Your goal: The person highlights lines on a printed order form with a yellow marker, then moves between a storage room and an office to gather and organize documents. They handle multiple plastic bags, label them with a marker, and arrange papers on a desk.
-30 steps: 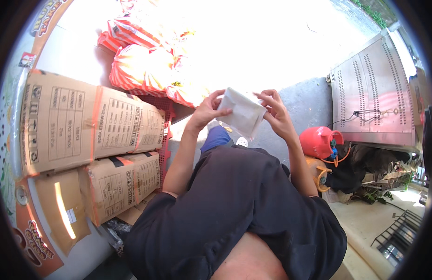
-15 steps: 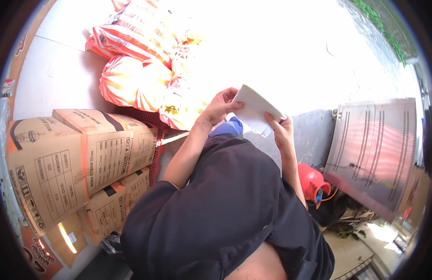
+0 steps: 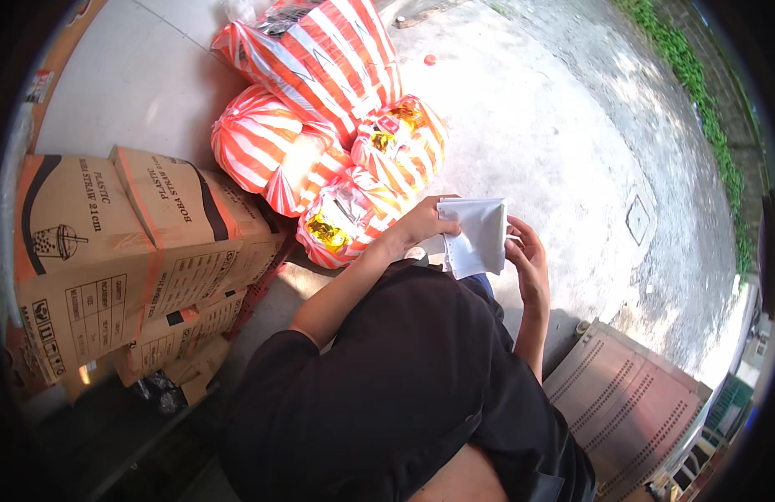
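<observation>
A folded sheaf of white paper is held out in front of my body, with a ragged lower edge on its left side. My left hand grips its left side, the thumb lying over the front face. At the opposite edge, the curled fingers and thumb of my right hand pinch the paper, though their exact contact is partly hidden. Beyond my left hand, red-and-white striped plastic bags sit on the ground, stuffed full. Yellow packets show through some of them.
Cardboard cartons are stacked at the left beside a pale wall. A perforated metal cabinet stands at the lower right. Sunlit concrete stretches ahead to green plants on the far right. A small red cap lies beyond the bags.
My view has shifted, and the glare over the bags and ground has faded. The paper has turned more upright, its face now squarer to me. My right hand has moved lower along its edge.
</observation>
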Motion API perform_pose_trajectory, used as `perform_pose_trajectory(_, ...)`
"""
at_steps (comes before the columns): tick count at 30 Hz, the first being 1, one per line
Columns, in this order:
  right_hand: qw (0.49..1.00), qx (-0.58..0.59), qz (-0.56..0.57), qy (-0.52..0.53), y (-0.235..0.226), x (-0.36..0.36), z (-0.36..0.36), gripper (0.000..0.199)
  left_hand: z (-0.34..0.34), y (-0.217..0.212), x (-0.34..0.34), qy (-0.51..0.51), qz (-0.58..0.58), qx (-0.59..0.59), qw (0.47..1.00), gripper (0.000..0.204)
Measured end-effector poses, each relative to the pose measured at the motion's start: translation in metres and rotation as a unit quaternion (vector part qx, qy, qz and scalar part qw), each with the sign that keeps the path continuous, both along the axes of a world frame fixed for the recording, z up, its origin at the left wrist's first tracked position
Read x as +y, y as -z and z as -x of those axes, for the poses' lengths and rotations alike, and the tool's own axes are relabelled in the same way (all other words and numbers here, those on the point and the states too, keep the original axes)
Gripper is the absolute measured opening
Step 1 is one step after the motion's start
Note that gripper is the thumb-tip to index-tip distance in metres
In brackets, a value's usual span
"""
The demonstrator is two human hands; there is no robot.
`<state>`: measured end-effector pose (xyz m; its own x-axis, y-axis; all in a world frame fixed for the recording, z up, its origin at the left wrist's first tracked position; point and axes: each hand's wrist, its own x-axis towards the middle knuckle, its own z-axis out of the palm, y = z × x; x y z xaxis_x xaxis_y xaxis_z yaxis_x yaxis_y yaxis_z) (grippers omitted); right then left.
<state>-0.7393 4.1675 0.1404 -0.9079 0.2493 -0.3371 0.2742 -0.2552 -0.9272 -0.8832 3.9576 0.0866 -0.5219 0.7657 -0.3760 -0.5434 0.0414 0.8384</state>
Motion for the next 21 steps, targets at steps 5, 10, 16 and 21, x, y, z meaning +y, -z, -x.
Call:
perform_pose_trajectory(5, 0.973, -0.015, -0.112, -0.199, 0.022, 0.049, 0.114, 0.037, 0.059, 0.006, 0.02, -0.093, -0.012, 0.038, 0.995, 0.051)
perform_pose_trajectory(10, 0.953, 0.083, -0.037, -0.289, 0.045, 0.098, 0.228, 0.018, 0.105, 0.035, 0.049, -0.182, -0.036, 0.026, 0.982, 0.039)
perform_pose_trajectory(16, 0.89, 0.072, 0.013, -0.451, 0.006, 0.135, 0.351, 0.019, 0.155, 0.022, 0.089, -0.332, -0.104, 0.008, 0.937, 0.02)
perform_pose_trajectory(21, 0.8, -0.198, 0.206, -0.527, -0.001, 0.137, 0.433, 0.036, 0.165, -0.008, 0.097, -0.36, 0.139, 0.218, 0.896, 0.022)
